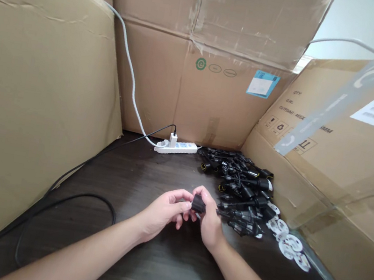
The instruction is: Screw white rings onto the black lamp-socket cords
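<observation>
Between my two hands, just above the dark tabletop, is a black cylindrical part (198, 203) with a thin black stem running off to the right. My right hand (210, 222) is closed around its body. From the left, the thumb and fingertips of my left hand (164, 212) pinch its end, where a sliver of white shows. What that white bit is, I cannot make out. Right of my hands lies a pile of similar black cylinder-and-stem parts (244, 191). Beside the pile are several round white discs (289, 246), some overlapping.
A white power strip (180, 148) with a white plug adapter (173, 140) sits at the back. A black cable (79, 165) loops over the left side of the table. Cardboard boxes stand left (39, 88), behind (155, 69) and right (345, 170).
</observation>
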{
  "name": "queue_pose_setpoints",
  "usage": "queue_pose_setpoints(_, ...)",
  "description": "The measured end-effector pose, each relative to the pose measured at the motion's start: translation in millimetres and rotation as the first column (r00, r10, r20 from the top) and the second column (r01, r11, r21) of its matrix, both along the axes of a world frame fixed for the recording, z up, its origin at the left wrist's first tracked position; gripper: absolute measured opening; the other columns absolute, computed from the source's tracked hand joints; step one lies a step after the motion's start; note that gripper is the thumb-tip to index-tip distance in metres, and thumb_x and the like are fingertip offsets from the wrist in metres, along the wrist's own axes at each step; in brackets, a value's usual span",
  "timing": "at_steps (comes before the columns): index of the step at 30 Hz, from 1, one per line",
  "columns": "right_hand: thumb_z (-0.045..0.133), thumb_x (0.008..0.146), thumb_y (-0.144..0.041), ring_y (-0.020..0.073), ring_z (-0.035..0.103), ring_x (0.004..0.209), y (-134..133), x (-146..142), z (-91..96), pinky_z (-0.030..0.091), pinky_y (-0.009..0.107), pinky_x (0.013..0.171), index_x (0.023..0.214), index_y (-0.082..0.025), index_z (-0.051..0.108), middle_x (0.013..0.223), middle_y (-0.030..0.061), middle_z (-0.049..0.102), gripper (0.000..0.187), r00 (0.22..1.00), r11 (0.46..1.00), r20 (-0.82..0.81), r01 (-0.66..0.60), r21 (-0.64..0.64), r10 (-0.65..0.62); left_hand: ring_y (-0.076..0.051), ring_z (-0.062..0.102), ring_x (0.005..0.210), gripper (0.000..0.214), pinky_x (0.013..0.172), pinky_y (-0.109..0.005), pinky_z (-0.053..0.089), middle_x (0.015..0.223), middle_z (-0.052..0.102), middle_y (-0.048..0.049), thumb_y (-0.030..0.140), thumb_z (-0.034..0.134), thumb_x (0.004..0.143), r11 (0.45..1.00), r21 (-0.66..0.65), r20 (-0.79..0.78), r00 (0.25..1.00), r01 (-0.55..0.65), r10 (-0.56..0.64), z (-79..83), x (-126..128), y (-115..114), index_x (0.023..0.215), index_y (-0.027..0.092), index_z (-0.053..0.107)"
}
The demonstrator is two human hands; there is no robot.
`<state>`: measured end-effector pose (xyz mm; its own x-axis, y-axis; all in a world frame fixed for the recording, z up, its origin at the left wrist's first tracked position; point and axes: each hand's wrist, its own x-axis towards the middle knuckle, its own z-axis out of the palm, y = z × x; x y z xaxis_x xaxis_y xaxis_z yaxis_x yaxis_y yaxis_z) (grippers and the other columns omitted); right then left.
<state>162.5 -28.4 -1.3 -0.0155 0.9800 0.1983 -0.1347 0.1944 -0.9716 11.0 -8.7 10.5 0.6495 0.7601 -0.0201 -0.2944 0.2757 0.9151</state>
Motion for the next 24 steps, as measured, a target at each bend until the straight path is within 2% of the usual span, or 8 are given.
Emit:
queue_pose_setpoints(6, 0.039, 0.098, -0.051, 0.0108, 0.045, 0.047, 0.2, -0.8, -1.7, 0.036, 0.023, 0.047, 0.079, -0.021, 0.051, 0.06, -0.0037, 0.051, 0.038, 0.998, 1.0, -0.057, 0.015, -0.015, -0.016, -0.007, 0.049, 0.056, 0.034, 0.045, -0.016, 0.042, 0.073, 0.064, -0.0026, 0.039, 0.075, 0.079, 0.998, 0.049, -0.047, 0.999, -0.026, 0.028, 1.7, 2.9, 0.0, 0.096, 0.014, 0.06)
queue_pose_setpoints(17, 0.037, 0.1, -0.051, 0.0108, 0.04, 0.048, 3.1, 2.2, -0.3, 0.033, 0.024, 0.046, 0.076, -0.021, 0.051, 0.058, -0.0051, 0.043, 0.041, 0.996, 0.998, 0.061, 0.057, 0.008, -0.058, -0.007, 0.048, 0.044, 0.042, 0.039, -0.018, 0.04, 0.068, 0.061, 0.0014, 0.048, 0.074, 0.077, 0.991, 0.095, -0.109, 0.988, -0.099, 0.109, -1.8, 5.8, 1.0, 0.095, 0.016, 0.055)
queue_pose_setpoints(21, 0.036, 0.1, -0.051, 0.0112, 0.04, 0.048, 4.2, 2.9, -1.3, 0.034, 0.024, 0.047, 0.077, -0.021, 0.051, 0.058, -0.0051, 0.044, 0.041, 0.995, 0.998, 0.083, 0.059, 0.007, -0.059, -0.007, 0.045, 0.044, 0.042, 0.039, -0.018, 0.038, 0.063, 0.058, 0.0035, 0.05, 0.073, 0.077, 0.983, 0.154, -0.127, 0.984, -0.101, 0.121, -3.5, 5.6, 2.3, 0.093, 0.016, 0.055)
queue_pose_setpoints(24, 0.037, 0.099, -0.051, 0.0115, 0.04, 0.049, 5.4, 3.2, -2.5, 0.033, 0.024, 0.047, 0.076, -0.021, 0.051, 0.058, -0.0048, 0.044, 0.04, 0.996, 0.999, 0.076, 0.054, -0.004, -0.053, -0.006, 0.04, 0.045, 0.038, 0.041, -0.018, 0.035, 0.069, 0.062, 0.0007, 0.048, 0.071, 0.081, 0.975, 0.2, -0.111, 0.986, -0.1, 0.124, -1.8, 5.0, 1.6, 0.095, 0.014, 0.06)
